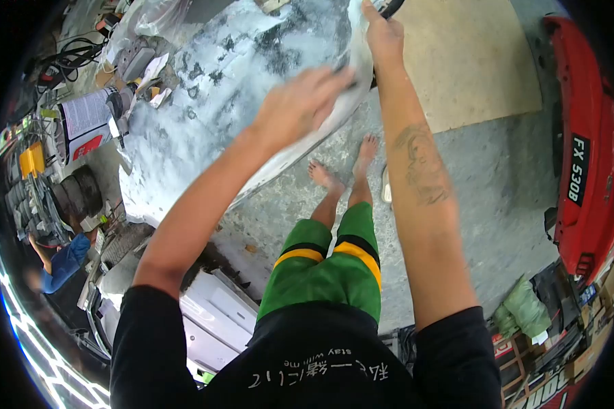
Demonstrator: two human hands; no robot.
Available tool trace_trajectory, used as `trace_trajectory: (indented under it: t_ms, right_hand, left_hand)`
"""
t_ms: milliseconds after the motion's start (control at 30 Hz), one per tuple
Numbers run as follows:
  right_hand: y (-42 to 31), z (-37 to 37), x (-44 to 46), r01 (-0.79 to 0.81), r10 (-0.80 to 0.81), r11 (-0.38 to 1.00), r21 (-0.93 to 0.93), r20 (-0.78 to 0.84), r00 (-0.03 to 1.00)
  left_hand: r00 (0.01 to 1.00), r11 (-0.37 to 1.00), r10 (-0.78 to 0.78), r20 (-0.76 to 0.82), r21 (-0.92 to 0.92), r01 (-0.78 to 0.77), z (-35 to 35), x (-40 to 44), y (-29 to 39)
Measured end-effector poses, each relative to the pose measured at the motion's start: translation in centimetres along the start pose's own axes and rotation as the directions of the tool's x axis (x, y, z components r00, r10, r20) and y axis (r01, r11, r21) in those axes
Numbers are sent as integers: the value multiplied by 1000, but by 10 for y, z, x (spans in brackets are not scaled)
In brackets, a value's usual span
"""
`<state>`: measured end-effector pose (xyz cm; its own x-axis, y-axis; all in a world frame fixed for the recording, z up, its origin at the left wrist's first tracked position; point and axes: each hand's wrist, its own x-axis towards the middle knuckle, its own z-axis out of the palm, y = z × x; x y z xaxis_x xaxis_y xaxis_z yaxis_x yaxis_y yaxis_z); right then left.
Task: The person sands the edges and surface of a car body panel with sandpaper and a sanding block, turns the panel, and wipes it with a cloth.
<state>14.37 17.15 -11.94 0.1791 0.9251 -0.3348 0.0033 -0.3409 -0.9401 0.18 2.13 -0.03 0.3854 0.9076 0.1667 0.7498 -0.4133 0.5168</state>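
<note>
The left hand is showing blurred over the patchy white panel, its grip unclear; the right hand is curling near the panel's edge, its hold uncertain.

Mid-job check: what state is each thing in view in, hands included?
Whitish panel: patchy, white with dark areas.
Left hand: over the whitish panel, motion-blurred; grip unclear.
Right hand: at the whitish panel's edge; grip unclear.
Red bumper: off to the right, plate attached.
Beige sheet: flat on the floor.
Green bag: crumpled.
</note>
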Motion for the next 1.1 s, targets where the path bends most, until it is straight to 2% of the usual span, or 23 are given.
trace_trajectory:
  t_ms: [33,67,100,167,200,233,300,333,400,433,500,633,700,767,833,867,900,967,1000,1067,1100]
  right_hand:
    - [0,1,-2,-16,14,997,80,21,1000]
    - [-3,0,0,-21,16,987,160,38,999]
    - [-4,-3,-1,-20,15,987,158,32,999]
    - [-8,-4,-4,35,-38,997,71,34,999]
    - [-6,-3,3,0,0,999,-52,7,1000]
    - [-1,-5,9,2,-2,999,-47,0,1000]
    - [10,-4,10,105,-104,994,-31,22,994]
    - [8,-2,5,99,-99,995,-30,24,995]
    - [-8,-3,-2,11,-10,999,46,-6,1000]
    - [-15,-4,-8,9,-9,999,46,-8,1000]
    - [-25,-4,-14,-1,-8,991,-133,-66,998]
    - [6,-2,8,56,-51,992,-110,47,998]
    - [-9,-3,-3,9,-10,999,43,14,1000]
    - [-13,-2,-5,-10,10,999,44,-18,1000]
    - [-11,-3,-1,16,-16,998,-62,-2,1000]
    - [1,-5,12,8,-5,983,-182,17,1000]
    - [1,-6,12,7,-5,984,-179,12,1000]
    - [1,-1,3,95,-97,993,-68,-28,995]
    - [-2,2,-2,93,-95,993,-66,-28,995]
    - [-9,0,-8,47,-50,986,163,12,999]
    - [-8,-2,-6,47,-49,986,159,14,999]
  left_hand:
    - [996,999,41,-81,-15,-43,4,15,-4]
    - [995,1000,19,-94,-14,-20,7,15,-5]
    - [995,1000,22,-93,-18,-24,9,3,0]
    - [999,999,-49,-16,2,49,3,-45,15]
    - [995,997,-76,58,-28,78,-4,-59,18]
    - [996,997,-68,61,-27,70,-4,-49,15]
    - [999,999,38,-12,-6,-38,0,-21,2]
    - [999,999,33,-8,-6,-33,3,-10,0]
    - [993,1000,31,-112,5,-31,7,13,0]
    - [993,1000,32,-110,4,-31,6,-3,4]
    - [998,998,-62,-19,30,62,-2,-47,17]
    - [999,1000,-12,45,20,11,-2,-23,-8]
    - [991,999,-42,-125,4,43,5,26,-15]
    - [984,999,-3,-179,47,11,10,-1,-11]
    - [998,998,-55,-26,-16,54,1,-52,7]
    - [993,995,-96,61,4,96,-4,-60,11]
    - [994,996,-91,64,4,91,-3,-50,6]
    - [998,998,7,-57,62,-4,3,-13,-12]
    - [993,999,-10,-115,43,15,6,11,-17]
    - [995,998,-37,-96,45,42,4,4,-10]
    - [994,996,-74,-83,51,78,3,-2,-4]
